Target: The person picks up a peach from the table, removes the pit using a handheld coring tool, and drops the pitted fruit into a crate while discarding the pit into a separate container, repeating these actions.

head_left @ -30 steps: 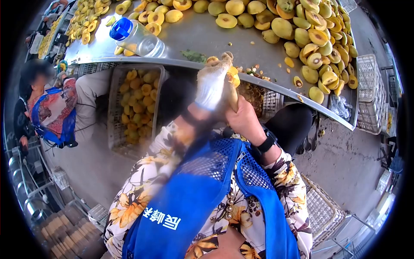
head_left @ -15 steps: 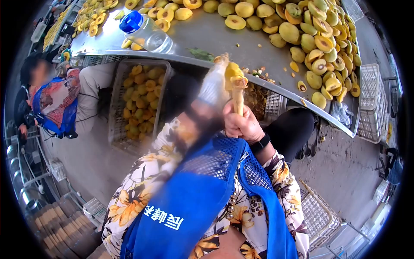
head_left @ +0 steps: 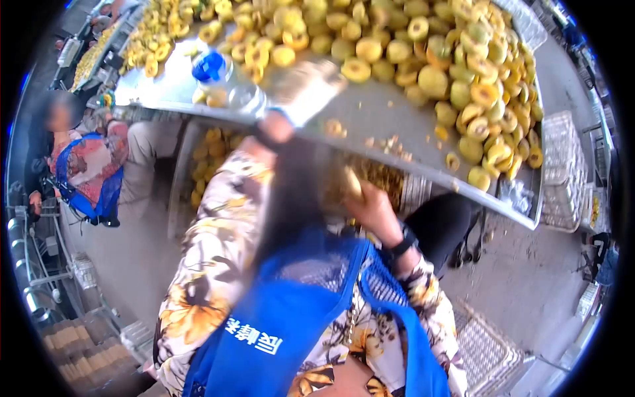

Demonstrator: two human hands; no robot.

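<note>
My left hand [head_left: 307, 89], in a white glove, is stretched over the metal table [head_left: 390, 109] close to the near edge of the fruit pile. Motion smears its fingers, so I cannot make out anything held in them. Below the table's front edge, my right hand [head_left: 374, 208] is closed round a pale wooden-handled tool [head_left: 353, 184], whose far end is blurred. Yellow peaches [head_left: 433, 83], many of them halved, are heaped across the table beyond both hands. A clear bottle [head_left: 245, 96] with a blue cap lies left of my left hand.
A crate of yellow fruit [head_left: 210, 159] stands under the table at left. Small scraps [head_left: 390, 145] lie along the table edge. White plastic crates [head_left: 561, 169] are stacked at right, and another crate [head_left: 486, 337] is behind. A person [head_left: 92, 165] in a blue apron sits at left.
My left hand has moved from the tool up and away to the fruit pile. The yellow piece at the tool's end is gone from there. My right hand has dropped slightly, tool still held.
</note>
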